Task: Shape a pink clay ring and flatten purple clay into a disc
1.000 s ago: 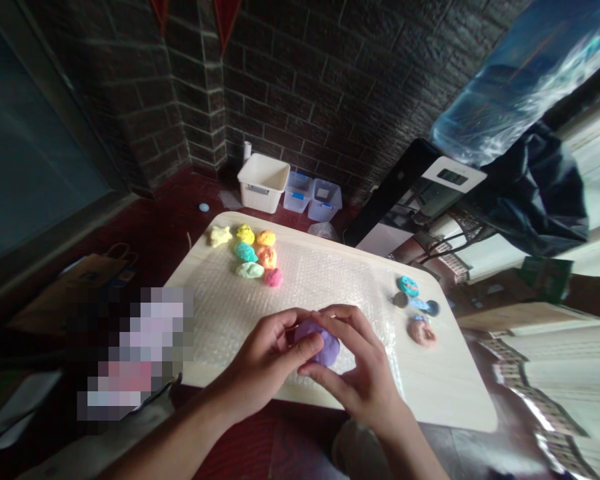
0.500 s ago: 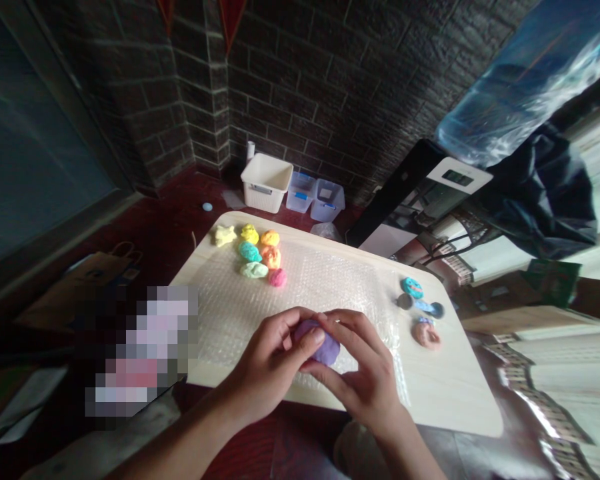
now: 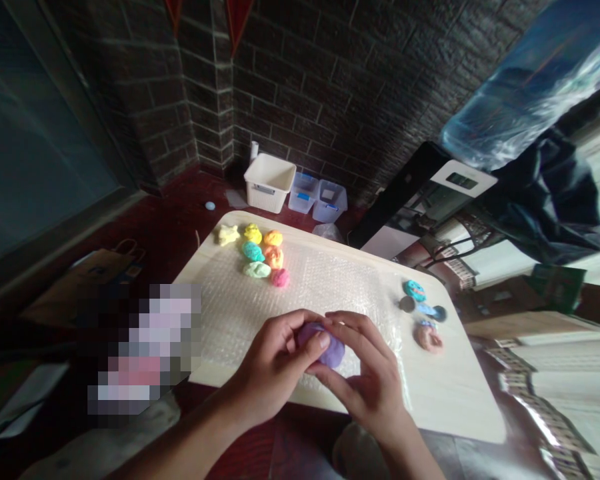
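Note:
A lump of purple modelling clay (image 3: 334, 352) is held between both hands above the near side of the table. My left hand (image 3: 280, 363) curls round its left side, thumb pressed on top. From the right, my right hand (image 3: 367, 363) grips it with fingertips on the upper edge and thumb below. Beneath them lies a sheet of bubble wrap (image 3: 325, 283). On its far left part sit several coloured clay lumps, among them a pink lump (image 3: 280, 278), a pale green lump (image 3: 257, 269) and a teal lump (image 3: 253, 251).
At the right of the table (image 3: 455, 393) are a teal clay disc (image 3: 415, 290), a blue piece with dark round ends (image 3: 424, 309) and a pinkish clay piece (image 3: 430, 337). Beyond the table stand a white basket (image 3: 270, 190), clear bins (image 3: 329, 202) and a water dispenser (image 3: 430, 193).
The whole scene has shifted slightly to the right in view. Both hands keep hold of the purple clay, with small finger movements of the right hand.

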Demonstrator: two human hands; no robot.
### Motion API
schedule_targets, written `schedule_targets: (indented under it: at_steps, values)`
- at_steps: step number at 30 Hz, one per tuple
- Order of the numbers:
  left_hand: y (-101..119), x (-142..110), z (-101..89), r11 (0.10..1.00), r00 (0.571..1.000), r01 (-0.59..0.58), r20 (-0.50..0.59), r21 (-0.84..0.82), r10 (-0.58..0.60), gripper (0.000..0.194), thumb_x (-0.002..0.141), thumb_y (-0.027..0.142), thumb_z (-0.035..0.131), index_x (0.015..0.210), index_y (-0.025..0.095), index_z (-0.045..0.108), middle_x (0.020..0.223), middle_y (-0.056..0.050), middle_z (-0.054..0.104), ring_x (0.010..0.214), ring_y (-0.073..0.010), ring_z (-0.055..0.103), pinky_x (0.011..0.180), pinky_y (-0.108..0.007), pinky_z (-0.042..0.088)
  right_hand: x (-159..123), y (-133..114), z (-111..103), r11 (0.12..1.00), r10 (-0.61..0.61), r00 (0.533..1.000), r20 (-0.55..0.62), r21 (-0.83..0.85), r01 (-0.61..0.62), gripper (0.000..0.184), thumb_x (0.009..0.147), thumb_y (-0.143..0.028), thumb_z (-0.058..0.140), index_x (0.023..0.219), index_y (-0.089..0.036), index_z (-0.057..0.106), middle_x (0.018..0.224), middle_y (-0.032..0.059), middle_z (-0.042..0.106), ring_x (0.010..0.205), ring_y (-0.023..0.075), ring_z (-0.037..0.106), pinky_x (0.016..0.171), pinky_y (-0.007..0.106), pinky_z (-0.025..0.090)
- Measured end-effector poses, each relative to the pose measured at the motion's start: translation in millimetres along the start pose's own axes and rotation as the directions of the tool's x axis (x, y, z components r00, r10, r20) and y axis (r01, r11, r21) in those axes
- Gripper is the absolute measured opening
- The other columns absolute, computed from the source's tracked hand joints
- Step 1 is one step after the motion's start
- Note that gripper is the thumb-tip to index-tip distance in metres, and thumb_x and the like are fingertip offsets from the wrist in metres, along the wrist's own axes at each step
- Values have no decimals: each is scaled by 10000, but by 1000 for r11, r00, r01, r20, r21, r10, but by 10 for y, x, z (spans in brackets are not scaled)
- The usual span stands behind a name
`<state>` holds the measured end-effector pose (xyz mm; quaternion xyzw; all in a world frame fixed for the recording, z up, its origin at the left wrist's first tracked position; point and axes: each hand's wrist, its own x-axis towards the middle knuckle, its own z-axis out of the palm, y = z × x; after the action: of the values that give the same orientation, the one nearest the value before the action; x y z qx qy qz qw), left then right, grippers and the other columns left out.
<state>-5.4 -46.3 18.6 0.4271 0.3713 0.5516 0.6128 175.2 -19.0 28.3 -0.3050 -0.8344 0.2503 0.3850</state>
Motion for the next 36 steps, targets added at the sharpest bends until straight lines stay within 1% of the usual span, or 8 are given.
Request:
schedule_targets:
  at_steps: [2, 6, 11, 18, 22, 24, 29, 36]
  values:
    - [7, -3, 4, 1000, 1000, -7, 11, -7, 7, 223, 982, 376, 696, 938, 158, 712, 789, -4, 629, 714, -128, 522, 641, -237, 426, -5, 4, -8, 1000, 10, 1000, 17, 1, -10, 549, 903, -260, 841, 1419, -281, 655, 1313, 124, 639, 1156, 283, 686, 928, 418, 634]
    - [-8, -21, 2, 1000, 1000, 0, 10, 23, 0, 228, 994, 377, 687, 930, 160, 710, 757, 10, 601, 688, -121, 499, 614, -233, 402, -7, 3, -24, 1000, 17, 1000, 22, -2, -17, 551, 878, -264, 868, 1395, -292, 680, 1313, 113, 628, 1065, 256, 708, 877, 392, 643]
    - [-8, -23, 3, 1000, 1000, 27, 10, -7, -27, 247, 998, 411, 683, 1005, 170, 734, 878, -34, 685, 800, -162, 578, 707, -262, 461, -12, -17, -32, 999, 25, 999, 26, 32, -26, 598, 895, -240, 849, 1451, -313, 639, 1390, 119, 591, 1114, 263, 687, 896, 405, 630]
    - [-32, -20, -9, 989, 987, 108, 127, -101, -95, 235, 984, 388, 713, 1117, 194, 711, 1038, -56, 710, 1027, -218, 652, 884, -308, 511, -20, 20, -64, 997, 65, 998, 24, 48, -66, 425, 916, -207, 815, 1324, -279, 719, 1261, 104, 626, 1040, 254, 702, 855, 395, 629]
    - [-63, -1, -40, 996, 993, 86, 77, 4, -86, 245, 992, 421, 702, 1062, 188, 727, 941, -32, 692, 937, -192, 643, 823, -282, 504, -4, 36, -64, 994, 89, 996, -14, 58, -88, 541, 900, -216, 836, 1406, -288, 660, 1212, 100, 645, 1094, 273, 667, 849, 402, 629]
    - [-66, 10, -41, 997, 995, 74, 61, -3, -74, 241, 995, 417, 699, 1057, 187, 732, 940, -32, 696, 934, -192, 647, 817, -282, 512, 6, 40, -63, 993, 101, 994, -30, 56, -99, 567, 877, -215, 860, 1402, -286, 658, 1192, 98, 657, 1090, 273, 663, 810, 385, 632]
    - [-43, 10, -14, 988, 994, 73, 91, -133, -61, 222, 996, 338, 706, 1143, 173, 718, 1075, -72, 749, 1056, -231, 693, 964, -347, 533, 10, 40, -55, 990, 101, 995, -23, 100, -98, 439, 922, -151, 795, 1337, -268, 714, 1115, 89, 699, 987, 242, 693, 816, 397, 629]
    - [-25, -28, 7, 998, 996, 21, 86, -61, -15, 232, 1023, 355, 670, 1193, 200, 693, 1174, -85, 746, 1090, -226, 693, 964, -334, 523, 4, 45, -56, 967, 134, 989, -56, 227, -118, 332, 992, -168, 700, 1293, -293, 759, 1151, 99, 721, 1054, 254, 712, 857, 419, 626]
